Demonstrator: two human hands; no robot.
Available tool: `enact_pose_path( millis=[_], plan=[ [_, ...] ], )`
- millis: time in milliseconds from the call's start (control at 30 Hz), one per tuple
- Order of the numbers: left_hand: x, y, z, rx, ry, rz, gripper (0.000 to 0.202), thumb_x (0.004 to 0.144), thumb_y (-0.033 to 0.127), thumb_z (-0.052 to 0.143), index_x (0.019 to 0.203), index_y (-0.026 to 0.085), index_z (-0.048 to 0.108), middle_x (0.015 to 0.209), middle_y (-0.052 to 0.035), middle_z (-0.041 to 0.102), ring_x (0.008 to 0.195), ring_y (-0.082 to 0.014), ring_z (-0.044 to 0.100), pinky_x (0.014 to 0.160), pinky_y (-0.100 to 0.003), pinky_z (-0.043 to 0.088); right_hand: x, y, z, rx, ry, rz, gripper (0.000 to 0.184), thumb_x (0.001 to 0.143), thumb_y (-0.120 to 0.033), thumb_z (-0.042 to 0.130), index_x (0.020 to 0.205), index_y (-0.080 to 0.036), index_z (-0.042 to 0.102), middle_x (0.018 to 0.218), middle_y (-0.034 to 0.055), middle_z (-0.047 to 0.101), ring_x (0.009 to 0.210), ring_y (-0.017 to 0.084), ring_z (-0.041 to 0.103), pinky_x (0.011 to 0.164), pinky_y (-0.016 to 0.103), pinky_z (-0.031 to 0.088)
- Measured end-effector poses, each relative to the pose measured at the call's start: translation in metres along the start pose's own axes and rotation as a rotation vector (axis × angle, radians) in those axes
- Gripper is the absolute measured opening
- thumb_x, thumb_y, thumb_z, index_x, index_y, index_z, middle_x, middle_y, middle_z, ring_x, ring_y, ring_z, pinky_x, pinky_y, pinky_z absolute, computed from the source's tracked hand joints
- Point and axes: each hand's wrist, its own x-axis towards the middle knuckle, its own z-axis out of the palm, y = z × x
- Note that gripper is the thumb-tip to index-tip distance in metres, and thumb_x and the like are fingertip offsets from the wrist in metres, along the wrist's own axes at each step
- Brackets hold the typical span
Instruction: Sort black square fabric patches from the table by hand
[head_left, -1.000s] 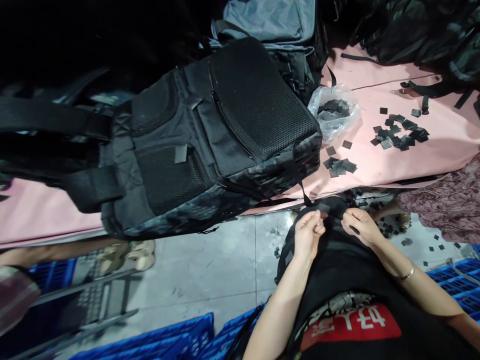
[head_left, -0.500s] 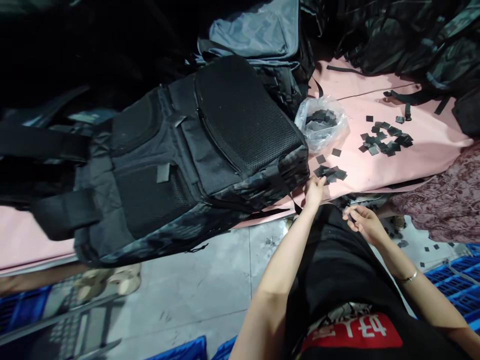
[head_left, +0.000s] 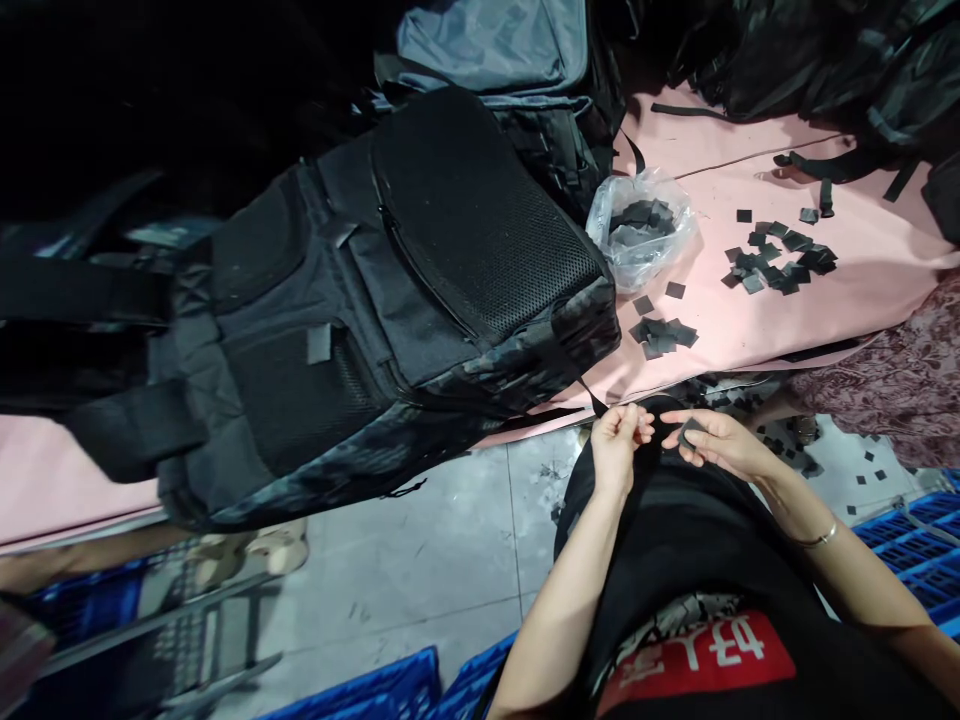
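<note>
My right hand (head_left: 716, 443) pinches a small dark square patch (head_left: 690, 430) between thumb and fingers, above my lap. Close by on its left, my left hand (head_left: 616, 445) has its fingers closed together; whatever is in them is too small to make out. A thin black strap (head_left: 592, 397) hangs from the backpack just behind my left hand. The large black backpack (head_left: 480, 230) lies on its front on the pink table, padded mesh back facing up. A small pile of dark squares (head_left: 664, 337) lies on the table beyond my hands.
A clear plastic bag (head_left: 643, 235) of dark squares stands against the backpack. Another pile of squares (head_left: 780, 260) lies farther right on the pink table (head_left: 720, 345). More bags sit behind. A person's patterned clothing (head_left: 889, 375) is at right. Blue plastic pallets (head_left: 390, 690) lie on the floor.
My left hand has drawn back from the near pile of squares toward my lap, beside my right hand. The square in my right hand now shows more fully. The view has shifted slightly.
</note>
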Motion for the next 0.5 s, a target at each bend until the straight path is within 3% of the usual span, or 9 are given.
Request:
enact_pose_path(
  millis=[100,200,300,400,500],
  plan=[
    [-0.008,0.006,-0.005,-0.154,-0.033,-0.097,0.024,0.065,0.033,0.071,0.073,0.013,0.061,0.068,-0.0029,0.062,0.054,-0.0067,0.051,0.053,-0.02,0.039,0.0,0.004,-0.003,-0.133,0.116,-0.094,0.024,0.08,-0.035,0.061,0.092,-0.014,0.063,0.073,0.006,0.065,0.049,0.007,0.046,0.043,0.02,0.031],
    [-0.023,0.006,-0.007,-0.191,-0.099,-0.152,0.024,0.063,0.028,0.074,0.08,0.014,0.065,0.063,0.0002,0.058,0.051,-0.0043,0.045,0.051,-0.019,0.035,0.003,0.006,-0.003,-0.215,0.175,-0.095,0.026,0.078,-0.039,0.062,0.079,-0.013,0.062,0.056,0.0008,0.058,0.041,0.006,0.037,0.038,0.019,0.023],
    [-0.034,0.003,-0.005,-0.121,-0.162,-0.147,0.027,0.067,0.032,0.07,0.085,0.012,0.068,0.06,0.0012,0.051,0.05,-0.0038,0.039,0.048,-0.02,0.03,0.006,0.01,0.002,-0.237,0.284,-0.123,0.031,0.076,-0.043,0.062,0.065,-0.014,0.058,0.047,-0.0026,0.049,0.039,0.005,0.033,0.038,0.02,0.019],
    [-0.037,0.001,0.0,0.037,-0.151,-0.097,0.031,0.069,0.038,0.068,0.084,0.011,0.07,0.058,0.0008,0.049,0.05,-0.0049,0.037,0.047,-0.021,0.028,0.008,0.014,0.005,-0.23,0.398,-0.158,0.04,0.074,-0.047,0.062,0.053,-0.016,0.047,0.043,-0.005,0.039,0.037,0.005,0.028,0.038,0.021,0.016],
    [-0.035,0.002,0.004,0.119,-0.129,-0.082,0.034,0.066,0.039,0.07,0.086,0.012,0.07,0.057,0.0014,0.05,0.049,-0.0051,0.037,0.047,-0.021,0.027,0.008,0.015,0.006,-0.288,0.381,-0.135,0.045,0.073,-0.049,0.062,0.048,-0.017,0.043,0.041,-0.0057,0.035,0.037,0.005,0.025,0.038,0.021,0.014]
  ],
)
